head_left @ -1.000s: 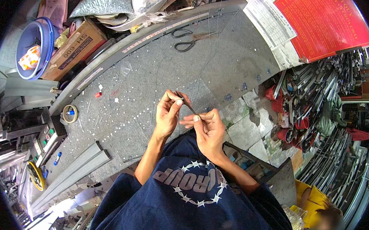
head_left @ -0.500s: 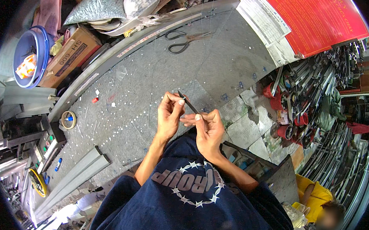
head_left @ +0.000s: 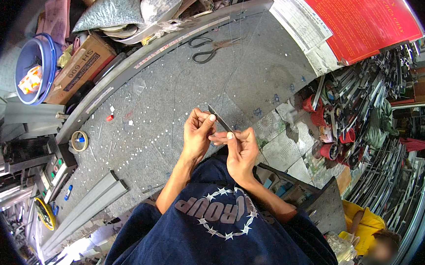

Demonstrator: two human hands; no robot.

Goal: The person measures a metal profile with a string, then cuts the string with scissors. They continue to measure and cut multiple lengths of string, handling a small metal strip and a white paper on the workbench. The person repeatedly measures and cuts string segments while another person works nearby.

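Note:
A thin dark strip with a pointed far end [head_left: 222,123] is held slantwise in front of my chest. My left hand [head_left: 197,134] pinches it near the pointed end between thumb and fingers. My right hand [head_left: 241,149] grips its nearer end between thumb and fingers, its other fingers reaching toward the left hand. Exactly what kind of tool or piece it is cannot be made out. Beneath both hands lies the grey work surface [head_left: 161,87], sprinkled with small white bits.
Black-handled scissors [head_left: 205,56] lie toward the far side. A tape roll [head_left: 79,141] and grey metal profiles [head_left: 89,200] are at left. A blue basin [head_left: 34,71] stands beside a cardboard box [head_left: 81,69]. Red pots [head_left: 328,151] and metal strips fill the right; a person in yellow [head_left: 361,226] is lower right.
The strip has turned slightly in my fingers, and its broader grey face shows more now. Both hands keep their hold and have hardly shifted.

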